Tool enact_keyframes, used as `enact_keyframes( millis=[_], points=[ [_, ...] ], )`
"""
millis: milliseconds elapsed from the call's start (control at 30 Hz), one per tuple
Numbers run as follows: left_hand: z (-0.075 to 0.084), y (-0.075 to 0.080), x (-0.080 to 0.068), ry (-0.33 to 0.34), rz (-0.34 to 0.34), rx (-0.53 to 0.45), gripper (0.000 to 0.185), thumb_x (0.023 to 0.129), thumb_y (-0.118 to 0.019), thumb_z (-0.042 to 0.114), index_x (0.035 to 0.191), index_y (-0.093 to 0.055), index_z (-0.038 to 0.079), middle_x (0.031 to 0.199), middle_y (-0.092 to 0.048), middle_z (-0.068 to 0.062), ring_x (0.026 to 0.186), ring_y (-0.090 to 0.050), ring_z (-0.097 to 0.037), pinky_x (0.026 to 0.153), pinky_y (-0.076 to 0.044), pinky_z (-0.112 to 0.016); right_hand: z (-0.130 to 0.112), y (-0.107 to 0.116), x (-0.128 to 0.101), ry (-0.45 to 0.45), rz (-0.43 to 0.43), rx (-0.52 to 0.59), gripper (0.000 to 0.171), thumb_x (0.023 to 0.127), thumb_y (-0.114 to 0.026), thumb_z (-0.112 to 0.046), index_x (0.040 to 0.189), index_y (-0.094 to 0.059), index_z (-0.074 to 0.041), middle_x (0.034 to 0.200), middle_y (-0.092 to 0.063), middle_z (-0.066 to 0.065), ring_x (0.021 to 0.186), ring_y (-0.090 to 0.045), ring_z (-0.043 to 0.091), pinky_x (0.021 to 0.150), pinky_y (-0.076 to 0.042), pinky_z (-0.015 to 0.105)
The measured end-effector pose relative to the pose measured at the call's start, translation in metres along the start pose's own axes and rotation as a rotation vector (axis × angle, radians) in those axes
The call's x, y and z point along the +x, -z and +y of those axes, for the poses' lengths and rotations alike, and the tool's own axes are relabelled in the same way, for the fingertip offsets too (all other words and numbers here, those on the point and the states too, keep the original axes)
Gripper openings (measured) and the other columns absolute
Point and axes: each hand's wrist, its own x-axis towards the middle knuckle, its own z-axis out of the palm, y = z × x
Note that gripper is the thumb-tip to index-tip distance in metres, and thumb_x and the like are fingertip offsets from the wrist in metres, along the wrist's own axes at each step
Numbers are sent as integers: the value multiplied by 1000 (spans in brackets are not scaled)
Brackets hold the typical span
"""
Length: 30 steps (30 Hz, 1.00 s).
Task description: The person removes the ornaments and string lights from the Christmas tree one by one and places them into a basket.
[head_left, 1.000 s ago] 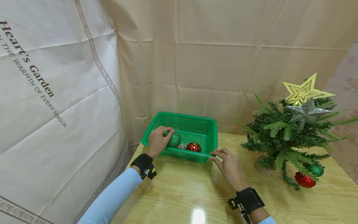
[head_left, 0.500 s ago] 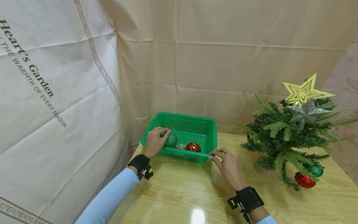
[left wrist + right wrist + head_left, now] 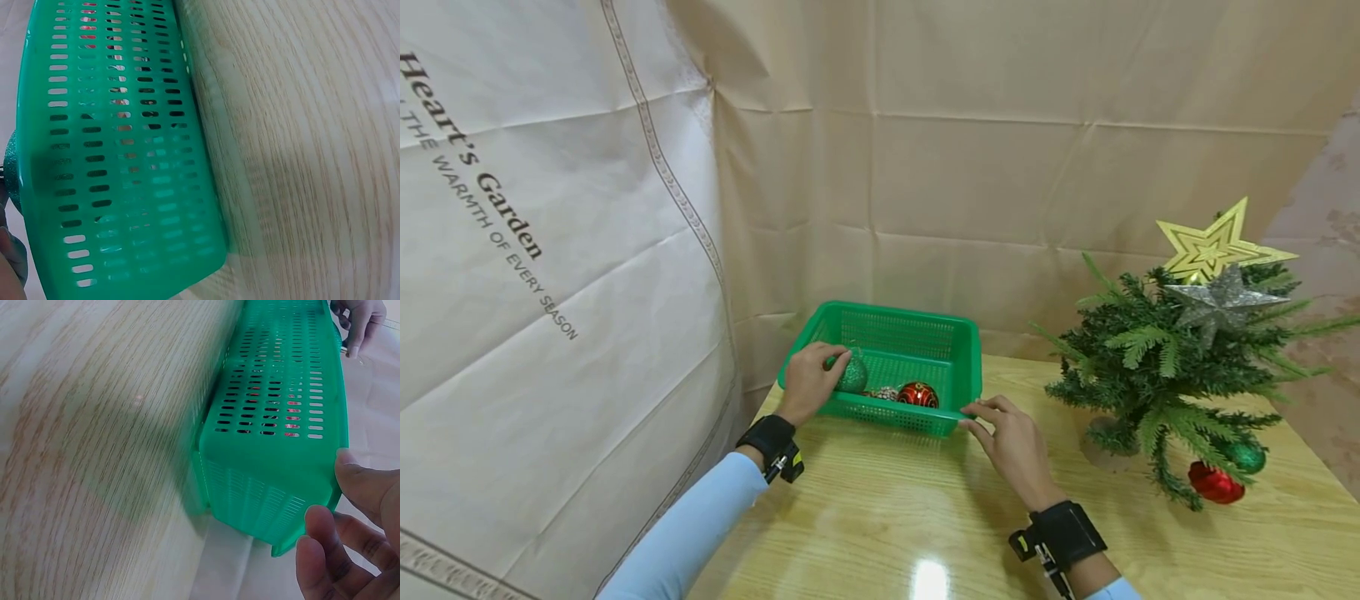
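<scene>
Inside the green basket (image 3: 972, 360) at left, the left hand (image 3: 809, 380) pinched a green bauble (image 3: 853, 374), its leftward shift widening space beside the red bauble (image 3: 918, 394). The right hand (image 3: 1017, 450) pinched the basket's rim.

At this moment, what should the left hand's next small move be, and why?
Probably lift the green ball straight up, clear of the basket: the left hand seems to pinch the ball's top, the left wrist view shows part of it over the rim, and the right hand grips the basket's corner.

The head view looks down; close wrist views share the basket (image 3: 269, 453).
</scene>
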Motion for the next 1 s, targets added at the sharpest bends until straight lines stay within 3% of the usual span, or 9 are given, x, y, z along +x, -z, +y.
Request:
enact_keyframes(
  millis=[700,800,900,933,1000],
  points=[
    [-10,-2,-6,6,-58,45,12,87,-72,23,95,-77,16,89,-69,-1,63,-55,-10,54,-44,-29,1,0,0,-10,-7,14,22,81,-77,-27,102,-75,-23,99,-65,0,56,-53,6,50,-43,22],
    [-9,0,-6,-6,-77,64,13,87,-72,22,96,-77,13,90,-70,-3,71,-61,-16,72,-52,-38,1,0,0,-3,-2,11,22,81,-76,-29,102,-76,-23,99,-65,0,56,-53,6,50,-43,22],
    [-8,2,-5,-17,-89,86,14,87,-72,21,96,-77,11,91,-71,-5,79,-63,-21,85,-49,-46,1,-1,-1,-4,-5,7,22,82,-75,-31,103,-75,-23,100,-65,-1,56,-53,5,50,-43,22],
    [-9,2,-5,-15,-94,95,14,87,-72,21,96,-77,12,92,-71,-5,80,-63,-21,85,-49,-45,1,-1,-1,-3,-6,8,22,82,-75,-31,103,-75,-23,100,-65,0,56,-53,5,49,-43,22],
    [-9,3,-6,-5,-106,110,13,88,-71,22,96,-77,13,92,-71,-4,79,-59,-20,72,-51,-40,2,-1,-1,-1,-2,13,22,82,-75,-30,103,-75,-23,100,-65,0,56,-53,5,49,-42,22]
  ],
)
